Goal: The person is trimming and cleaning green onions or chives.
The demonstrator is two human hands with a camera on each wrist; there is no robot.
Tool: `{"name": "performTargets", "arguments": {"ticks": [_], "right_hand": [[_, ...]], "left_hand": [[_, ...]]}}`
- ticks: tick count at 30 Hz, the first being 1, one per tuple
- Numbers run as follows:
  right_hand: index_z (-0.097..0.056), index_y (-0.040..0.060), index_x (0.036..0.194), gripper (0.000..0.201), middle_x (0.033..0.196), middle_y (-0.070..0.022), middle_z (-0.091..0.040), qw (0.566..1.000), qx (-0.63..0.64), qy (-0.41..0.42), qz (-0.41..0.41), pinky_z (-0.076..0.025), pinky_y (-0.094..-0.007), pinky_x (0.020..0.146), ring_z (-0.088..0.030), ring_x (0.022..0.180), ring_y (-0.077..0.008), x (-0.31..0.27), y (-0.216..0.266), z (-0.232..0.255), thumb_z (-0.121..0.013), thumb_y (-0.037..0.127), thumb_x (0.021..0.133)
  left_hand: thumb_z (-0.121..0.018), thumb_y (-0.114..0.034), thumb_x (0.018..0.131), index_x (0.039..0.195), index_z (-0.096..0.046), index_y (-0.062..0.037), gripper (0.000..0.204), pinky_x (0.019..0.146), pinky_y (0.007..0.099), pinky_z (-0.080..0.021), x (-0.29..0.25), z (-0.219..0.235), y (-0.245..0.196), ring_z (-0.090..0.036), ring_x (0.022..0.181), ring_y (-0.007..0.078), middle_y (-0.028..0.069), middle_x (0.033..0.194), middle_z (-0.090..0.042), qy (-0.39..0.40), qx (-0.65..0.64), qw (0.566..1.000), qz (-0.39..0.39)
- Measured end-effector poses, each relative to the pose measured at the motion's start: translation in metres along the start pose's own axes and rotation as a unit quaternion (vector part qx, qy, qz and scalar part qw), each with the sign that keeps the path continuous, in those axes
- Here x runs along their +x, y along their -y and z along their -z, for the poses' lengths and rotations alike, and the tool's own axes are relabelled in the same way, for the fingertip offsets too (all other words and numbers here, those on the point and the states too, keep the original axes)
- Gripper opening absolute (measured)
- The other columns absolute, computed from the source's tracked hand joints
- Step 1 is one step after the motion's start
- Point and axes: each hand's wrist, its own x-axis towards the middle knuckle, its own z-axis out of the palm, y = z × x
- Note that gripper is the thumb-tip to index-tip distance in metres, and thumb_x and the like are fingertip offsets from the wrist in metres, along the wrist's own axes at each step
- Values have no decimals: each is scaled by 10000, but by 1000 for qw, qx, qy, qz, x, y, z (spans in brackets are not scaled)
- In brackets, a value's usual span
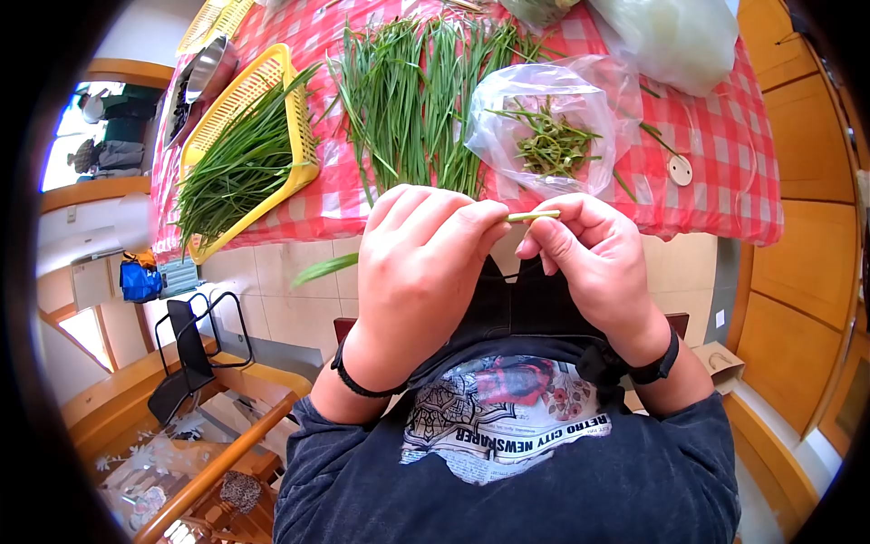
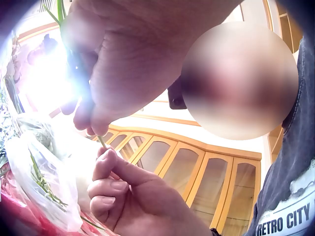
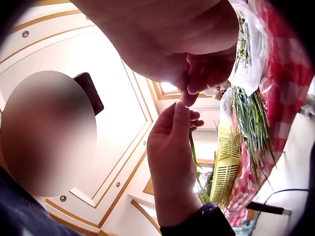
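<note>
Between both hands, in front of the body, is a green stalk. The left hand grips it, and its leaf end comes out on the hand's far left side. With thumb and index finger the right hand pinches the stalk's other end. In the left wrist view the fingertips of the right hand meet the pale stem below the left hand. Beyond the hands, long green stalks lie spread on the checked cloth, beside a clear plastic bag holding short trimmings.
A yellow basket of green stalks stands at the table's left, with a metal bowl behind it. A filled plastic bag sits at the back right. A white round disc and loose stalks lie on the red checked cloth.
</note>
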Motion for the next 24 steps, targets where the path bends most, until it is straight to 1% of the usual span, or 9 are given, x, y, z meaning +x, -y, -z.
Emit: {"name": "performTargets", "arguments": {"ticks": [9, 13, 15, 17, 19, 21, 22, 23, 24], "right_hand": [[-702, -13, 1160, 175, 936, -44, -764, 999, -29, 8, 12, -474, -186, 650, -593, 737, -19, -1, 4, 3, -685, 127, 1058], [-700, -11, 1154, 169, 941, -41, -761, 1000, -4, 6, 28, -469, -184, 652, -596, 743, -17, -2, 3, 3, -687, 126, 1056], [-691, 7, 1095, 105, 903, -18, -738, 999, 0, -2, 42, -468, -186, 655, -594, 735, -23, -1, 4, 3, -664, 104, 1064], [-675, 16, 1062, 101, 871, -5, -712, 999, 7, -10, 49, -468, -195, 652, -586, 724, -29, 2, 3, 1, -640, 110, 1075], [-659, 26, 1028, 116, 839, 9, -687, 998, 12, -19, 54, -469, -204, 650, -579, 712, -36, 3, 4, 5, -615, 115, 1087], [-610, 25, 1036, 190, 848, -50, -675, 991, -115, 23, 66, -441, -211, 673, -587, 777, -65, 5, 8, 18, -556, 187, 1121], [-619, 23, 964, 275, 810, -32, -661, 985, -146, 15, 89, -412, -220, 622, -551, 716, -54, 7, 5, 22, -555, 236, 1126], [-619, 23, 964, 275, 810, -32, -661, 985, -146, 16, 89, -412, -220, 622, -551, 716, -54, 9, 7, 26, -555, 236, 1126], [-626, 21, 918, 305, 790, -22, -657, 976, -203, 15, 82, -404, -225, 599, -542, 690, -49, 10, 11, 30, -567, 241, 1122]], "left_hand": [[-796, -107, 877, 972, -755, -77, 107, 743, 391, -494, 2, 2, 0, -662, 797, 276, 64, 849, -701, 13, 5, 1000, 3], [-782, -106, 897, 969, -747, -67, 89, 739, 394, -491, 0, 1, 1, -657, 789, 281, 72, 844, -701, 16, -4, 1000, 12], [-782, -109, 885, 980, -728, -74, 115, 755, 399, -495, -1, 0, 2, -655, 793, 275, 66, 838, -681, 21, -7, 1000, 7], [-782, -112, 872, 990, -708, -80, 143, 772, 405, -499, -1, -1, 3, -653, 798, 270, 60, 832, -661, 24, -16, 1000, 2], [-774, -116, 890, 999, -707, -77, 133, 773, 409, -502, -2, -1, 3, -654, 797, 279, 66, 836, -666, 36, -22, 999, 21], [-773, -120, 897, 998, -708, -76, 128, 774, 409, -502, -3, -2, 4, -654, 801, 280, 66, 841, -670, 31, -24, 999, 23], [-772, -124, 904, 998, -708, -74, 124, 775, 408, -502, -3, -2, 4, -655, 805, 281, 66, 845, -674, 27, -26, 999, 26], [-772, -124, 904, 998, -708, -74, 124, 775, 408, -502, -3, -1, 4, -655, 805, 281, 66, 845, -674, 26, -26, 999, 27], [-773, -111, 908, 993, -725, -65, 108, 757, 402, -501, -1, 0, 3, -655, 801, 287, 79, 849, -686, 24, -22, 999, 29]]}}
